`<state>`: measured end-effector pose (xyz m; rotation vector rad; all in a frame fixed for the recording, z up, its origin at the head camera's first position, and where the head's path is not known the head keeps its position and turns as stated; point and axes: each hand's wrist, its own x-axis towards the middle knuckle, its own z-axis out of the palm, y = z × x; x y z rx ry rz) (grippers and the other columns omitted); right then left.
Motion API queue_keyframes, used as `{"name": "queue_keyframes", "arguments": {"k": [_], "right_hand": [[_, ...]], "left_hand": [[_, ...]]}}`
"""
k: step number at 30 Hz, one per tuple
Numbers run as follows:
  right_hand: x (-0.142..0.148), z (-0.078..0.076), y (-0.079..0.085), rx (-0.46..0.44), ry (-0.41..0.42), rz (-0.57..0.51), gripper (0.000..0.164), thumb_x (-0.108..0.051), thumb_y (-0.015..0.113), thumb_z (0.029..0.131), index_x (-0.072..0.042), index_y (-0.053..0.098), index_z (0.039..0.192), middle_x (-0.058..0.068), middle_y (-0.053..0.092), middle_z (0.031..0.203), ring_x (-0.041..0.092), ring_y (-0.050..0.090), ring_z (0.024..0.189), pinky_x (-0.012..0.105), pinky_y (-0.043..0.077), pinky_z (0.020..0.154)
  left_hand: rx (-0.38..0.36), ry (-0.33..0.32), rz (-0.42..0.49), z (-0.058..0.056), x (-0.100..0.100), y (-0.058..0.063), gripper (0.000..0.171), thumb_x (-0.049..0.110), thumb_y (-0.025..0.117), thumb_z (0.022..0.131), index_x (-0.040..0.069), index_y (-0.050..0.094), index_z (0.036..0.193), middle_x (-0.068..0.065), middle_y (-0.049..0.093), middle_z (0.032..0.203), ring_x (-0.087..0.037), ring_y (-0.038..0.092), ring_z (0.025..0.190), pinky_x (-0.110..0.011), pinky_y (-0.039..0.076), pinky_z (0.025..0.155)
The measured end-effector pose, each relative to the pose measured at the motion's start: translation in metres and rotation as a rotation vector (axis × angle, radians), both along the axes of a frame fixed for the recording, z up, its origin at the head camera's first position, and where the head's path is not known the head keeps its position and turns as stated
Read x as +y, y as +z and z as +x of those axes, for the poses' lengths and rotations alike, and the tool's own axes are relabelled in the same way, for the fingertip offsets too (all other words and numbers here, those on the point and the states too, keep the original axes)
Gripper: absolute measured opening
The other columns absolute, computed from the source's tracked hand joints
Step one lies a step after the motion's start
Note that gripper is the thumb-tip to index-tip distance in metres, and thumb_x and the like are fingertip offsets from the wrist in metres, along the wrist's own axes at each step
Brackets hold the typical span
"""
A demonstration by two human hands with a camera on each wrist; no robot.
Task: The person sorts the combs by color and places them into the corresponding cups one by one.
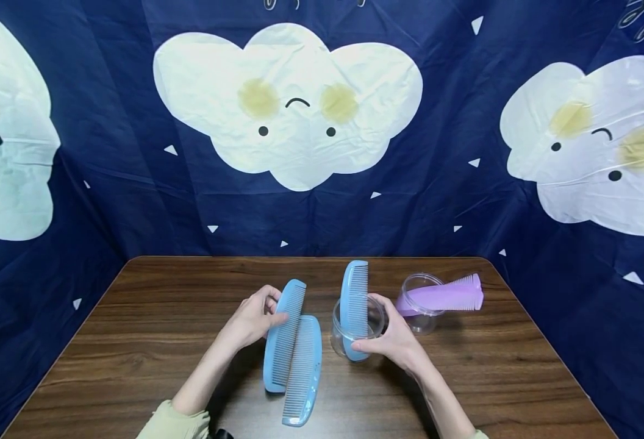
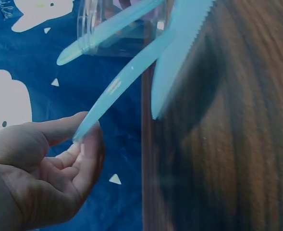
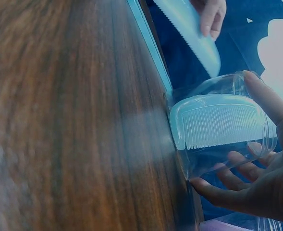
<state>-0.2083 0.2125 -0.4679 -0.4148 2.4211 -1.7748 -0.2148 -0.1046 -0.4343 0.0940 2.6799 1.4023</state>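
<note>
My left hand [image 1: 253, 317] pinches the upper part of a light-blue comb [image 1: 285, 341], thumb on one side and fingers on the other. The held comb [image 2: 117, 86] is tilted, its far end close to a second blue comb [image 1: 304, 375] on the table. With its thumb and fingers spread around the wall, my right hand [image 1: 399, 341] grips a clear round jar [image 1: 335, 335]. A third blue comb [image 3: 223, 122] stands inside that jar, its upper end sticking out above the rim [image 1: 379, 305].
Right of the gripped jar stands another clear jar [image 1: 423, 323] with purple combs [image 1: 448, 297] leaning out to the right. The brown wooden table [image 1: 152, 341] ends at a dark-blue cloth backdrop [image 1: 300, 225] printed with white clouds.
</note>
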Motion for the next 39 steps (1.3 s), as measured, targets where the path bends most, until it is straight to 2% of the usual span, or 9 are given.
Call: {"name": "queue_keyframes", "arguments": {"k": [8,18,24,31,39], "right_hand": [[0.001,0.0,0.0,0.016,-0.009,0.025,0.1,-0.013,0.095,0.069,-0.007,0.039,0.152,0.018,0.055,0.148,0.034,0.051,0.14,0.054,0.038,0.118],[0.001,-0.001,-0.001,0.011,0.006,-0.011,0.1,-0.009,0.094,0.068,-0.005,0.038,0.151,0.02,0.054,0.148,0.035,0.051,0.14,0.05,0.04,0.119],[0.0,-0.001,-0.001,-0.003,0.015,-0.036,0.1,-0.007,0.094,0.069,-0.004,0.037,0.151,0.021,0.053,0.148,0.037,0.049,0.141,0.053,0.038,0.12],[0.001,-0.001,-0.001,-0.005,0.015,-0.034,0.099,-0.007,0.093,0.069,-0.005,0.038,0.151,0.021,0.053,0.148,0.036,0.049,0.141,0.053,0.038,0.12],[-0.001,-0.002,-0.002,-0.011,0.014,-0.044,0.099,-0.006,0.093,0.069,-0.006,0.038,0.151,0.019,0.053,0.149,0.035,0.05,0.141,0.05,0.039,0.12]], "left_hand": [[0.126,0.02,0.08,-0.003,0.009,0.017,0.032,0.012,0.075,0.092,0.008,0.058,0.119,-0.007,0.064,0.095,-0.012,0.058,0.075,-0.026,0.052,0.057],[0.274,-0.011,0.09,-0.003,0.02,0.035,0.028,0.012,0.072,0.095,0.008,0.058,0.119,-0.009,0.067,0.101,-0.012,0.061,0.08,-0.021,0.049,0.071],[0.323,-0.021,0.136,-0.002,0.028,0.046,0.026,0.012,0.069,0.097,0.009,0.057,0.119,-0.01,0.067,0.102,-0.012,0.062,0.081,-0.021,0.05,0.072],[0.359,-0.02,0.167,-0.003,0.044,0.062,0.027,0.014,0.068,0.098,0.011,0.055,0.122,-0.009,0.066,0.104,-0.014,0.061,0.088,-0.024,0.048,0.08],[0.403,-0.041,0.276,-0.002,0.065,0.076,0.024,0.015,0.064,0.101,0.012,0.054,0.122,-0.008,0.062,0.104,-0.017,0.059,0.084,-0.024,0.048,0.07]]}}
